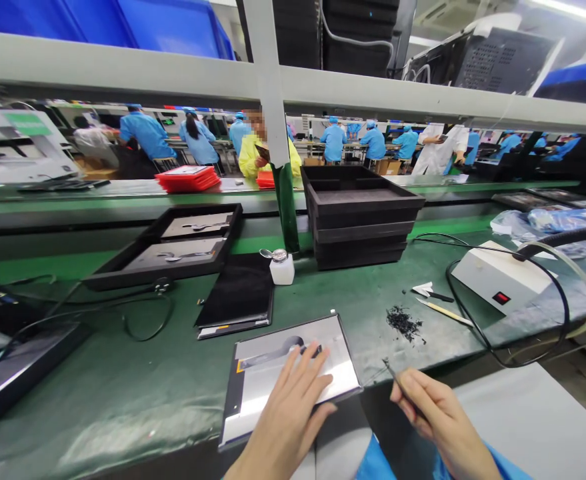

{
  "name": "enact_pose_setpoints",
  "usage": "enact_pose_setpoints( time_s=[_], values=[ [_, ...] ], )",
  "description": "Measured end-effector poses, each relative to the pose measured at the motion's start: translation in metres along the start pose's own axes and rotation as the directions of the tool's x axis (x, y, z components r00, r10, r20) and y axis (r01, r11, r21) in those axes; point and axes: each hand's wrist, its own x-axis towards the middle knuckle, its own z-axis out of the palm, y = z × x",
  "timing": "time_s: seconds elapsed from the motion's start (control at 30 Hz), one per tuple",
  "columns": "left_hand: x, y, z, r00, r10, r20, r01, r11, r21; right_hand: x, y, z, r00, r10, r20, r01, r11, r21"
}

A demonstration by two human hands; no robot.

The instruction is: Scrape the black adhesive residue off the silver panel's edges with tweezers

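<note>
A flat display panel lies on the green bench, its silvery back up, with a dark flex cable across it. My left hand rests on the panel, fingers stretched out and spread. Just right of the panel, over the bench's front edge, my right hand is closed around dark tweezers. Their tips point up and left, and a small dark scrap shows at the end. Beyond them is a pile of black scraps on the bench.
Behind the panel are stacked dark screens and a white dispenser bottle. Black trays stand by the post; another tray holds panels. To the right lie a yellow-handled tool, a white box and a looping cable.
</note>
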Motion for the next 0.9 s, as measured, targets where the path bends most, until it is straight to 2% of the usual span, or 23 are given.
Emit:
enact_pose_setpoints(
  time_s=[0.07,0.13,0.17,0.23,0.33,0.43,0.6,0.73,0.8,0.9],
  values=[
    [0.025,0.007,0.002,0.998,-0.021,0.058,0.031,0.982,-0.185,0.001,-0.001,0.008,0.998,-0.002,0.059,0.004,1.000,-0.023],
    [0.047,0.010,0.005,0.975,-0.094,0.203,0.157,0.933,-0.323,0.004,-0.002,0.014,0.995,-0.022,0.096,0.025,0.999,-0.028],
    [0.056,0.011,0.006,0.959,-0.110,0.260,0.198,0.919,-0.342,0.005,-0.002,0.015,0.994,-0.028,0.103,0.030,0.999,-0.019],
    [0.066,0.009,0.008,0.948,-0.114,0.296,0.217,0.915,-0.340,0.009,-0.002,0.018,0.996,-0.022,0.089,0.021,1.000,0.016],
    [0.064,0.006,0.009,0.951,-0.116,0.286,0.206,0.929,-0.308,0.015,0.005,0.018,1.000,-0.020,-0.004,0.021,0.997,0.080],
    [0.053,0.004,0.008,0.958,-0.107,0.267,0.182,0.944,-0.274,0.019,0.023,0.017,0.996,-0.058,-0.066,0.061,0.998,0.036],
    [0.047,0.005,0.006,0.967,-0.033,0.254,0.095,0.966,-0.239,0.016,0.060,0.019,0.994,-0.106,0.028,0.110,0.964,-0.244],
    [0.058,0.003,0.010,0.954,0.025,0.298,0.044,0.974,-0.222,0.011,0.070,0.021,0.987,-0.139,0.085,0.162,0.889,-0.429],
    [0.063,0.000,0.017,0.950,0.015,0.312,0.058,0.973,-0.223,0.011,0.072,0.020,0.985,-0.134,0.109,0.169,0.886,-0.432],
    [0.064,-0.003,0.026,0.953,-0.029,0.300,0.094,0.975,-0.203,0.015,0.078,0.019,0.987,-0.103,0.121,0.136,0.944,-0.302]
  ],
)
